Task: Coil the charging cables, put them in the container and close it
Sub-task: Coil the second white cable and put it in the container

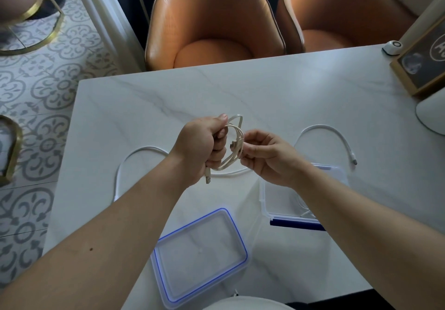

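Observation:
My left hand (204, 146) grips a cream charging cable (234, 141) wound into a small coil, its USB plug hanging below my fist. My right hand (267, 155) pinches the coil's right side. A long white cable (134, 155) lies looped on the table behind my left arm. A shorter white cable (332, 131) arcs at the right. The clear container (266, 196) stands open under my right forearm, with some white cable visible inside. Its blue-rimmed lid (199, 256) lies flat near the front edge.
The white marble table (192, 93) ends at the left over patterned floor tiles. Two orange chairs (214, 20) stand at the far side. A framed sign (421, 64) and a small white device (392, 47) sit at the back right, and a white rounded base (431, 114) stands at the right edge.

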